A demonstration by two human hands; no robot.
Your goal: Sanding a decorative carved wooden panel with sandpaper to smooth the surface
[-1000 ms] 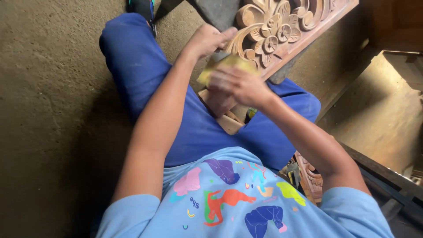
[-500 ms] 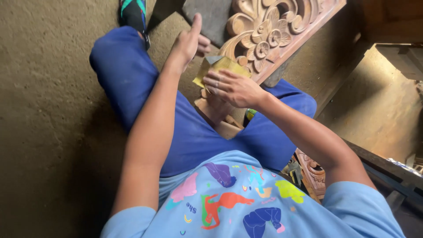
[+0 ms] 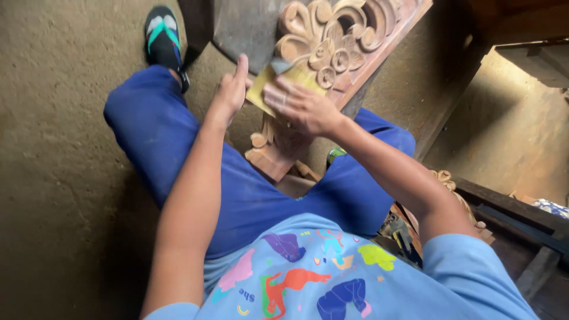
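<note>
The carved wooden panel [image 3: 332, 47] is leaning across the upper middle of the frame, propped so its flowers face the person; the right hand [image 3: 299, 106] is pinching folded yellow sandpaper [image 3: 278, 83] against it, while the left hand [image 3: 228, 92] is hovering just beside, fingers loosely open and empty

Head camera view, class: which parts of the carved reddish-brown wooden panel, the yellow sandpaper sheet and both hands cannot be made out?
- Carved reddish-brown wooden panel: top cut off by the frame edge.
- Yellow sandpaper sheet: mostly under the right hand.
- Left hand: palm turned away, fingertips blurred.
</note>
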